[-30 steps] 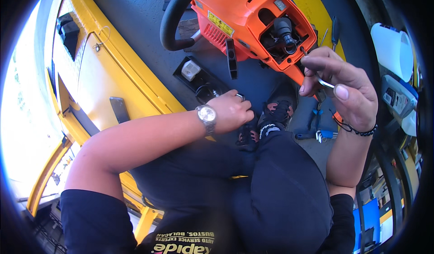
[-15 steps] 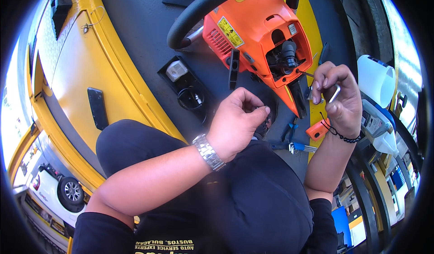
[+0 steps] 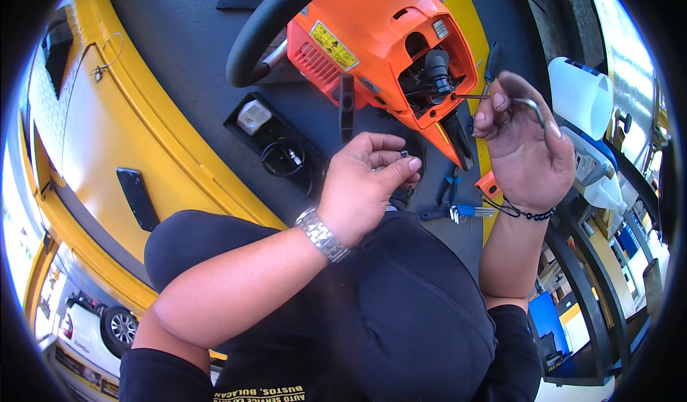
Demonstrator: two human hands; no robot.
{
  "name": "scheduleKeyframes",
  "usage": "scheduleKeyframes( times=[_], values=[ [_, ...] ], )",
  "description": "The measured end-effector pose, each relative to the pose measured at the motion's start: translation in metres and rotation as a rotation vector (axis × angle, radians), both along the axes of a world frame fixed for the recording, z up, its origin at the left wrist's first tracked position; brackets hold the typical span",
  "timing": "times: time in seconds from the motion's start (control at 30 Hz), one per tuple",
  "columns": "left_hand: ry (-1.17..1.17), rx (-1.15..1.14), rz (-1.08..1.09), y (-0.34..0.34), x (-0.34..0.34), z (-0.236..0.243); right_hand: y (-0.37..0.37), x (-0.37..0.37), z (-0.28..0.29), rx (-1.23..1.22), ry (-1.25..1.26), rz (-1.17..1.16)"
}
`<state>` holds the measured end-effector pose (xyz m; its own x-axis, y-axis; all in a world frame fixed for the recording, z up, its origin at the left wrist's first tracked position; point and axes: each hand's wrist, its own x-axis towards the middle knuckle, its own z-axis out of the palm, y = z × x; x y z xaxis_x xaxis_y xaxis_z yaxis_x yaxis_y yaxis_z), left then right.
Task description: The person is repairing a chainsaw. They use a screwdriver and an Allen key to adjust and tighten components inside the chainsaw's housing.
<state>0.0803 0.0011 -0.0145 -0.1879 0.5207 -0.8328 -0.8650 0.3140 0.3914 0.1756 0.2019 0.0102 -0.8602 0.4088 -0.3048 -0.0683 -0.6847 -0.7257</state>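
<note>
An orange chainsaw (image 3: pixel 365 33) lies ahead of me, its rear cavity uncovered with a black rubber boot (image 3: pixel 436 71) inside. My right hand (image 3: pixel 529 144) holds a bent hex key (image 3: pixel 531 104) between its fingers. The key's long arm reaches into a hole at the edge of the cavity; its tip is hidden. The thumb stands away from the key. In front of my knees, my left hand (image 3: pixel 361 183) pinches a small dark piece (image 3: pixel 404 153), perhaps a screw, between thumb and forefinger. It is apart from the chainsaw.
A black tray (image 3: pixel 275 137) with a white adapter stands left of the chainsaw. Beyond it lies a phone (image 3: pixel 137 198) on a yellow panel. Hex keys in a blue holder (image 3: pixel 469 211), blue-handled pliers (image 3: pixel 449 186) and a white jug (image 3: pixel 580 98) are to the right.
The view has shifted, moving the chainsaw up and left in the picture. My right fingers have spread and turned with the key. The piece in my left fingertips now shows.
</note>
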Motion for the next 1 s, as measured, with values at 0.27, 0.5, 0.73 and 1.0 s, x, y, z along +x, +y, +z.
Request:
scheduleKeyframes(
  times=[0.27, 0.5, 0.73, 1.0],
  values=[
    [0.039, 0.092, -0.030, -0.006, 0.002, -0.015, 0.000, 0.002, -0.007, 1.175, -0.066, 0.087],
    [0.087, 0.260, -0.060, -0.006, 0.003, -0.017, -0.014, 0.005, -0.011, 1.322, 0.026, -0.156],
    [0.038, 0.319, 0.046, -0.004, -0.001, -0.015, -0.028, 0.004, 0.034, 1.019, 0.086, -0.136],
    [0.185, 0.394, 0.049, -0.002, 0.001, -0.012, -0.030, 0.009, 0.039, 0.962, 0.052, -0.073]
  ],
)
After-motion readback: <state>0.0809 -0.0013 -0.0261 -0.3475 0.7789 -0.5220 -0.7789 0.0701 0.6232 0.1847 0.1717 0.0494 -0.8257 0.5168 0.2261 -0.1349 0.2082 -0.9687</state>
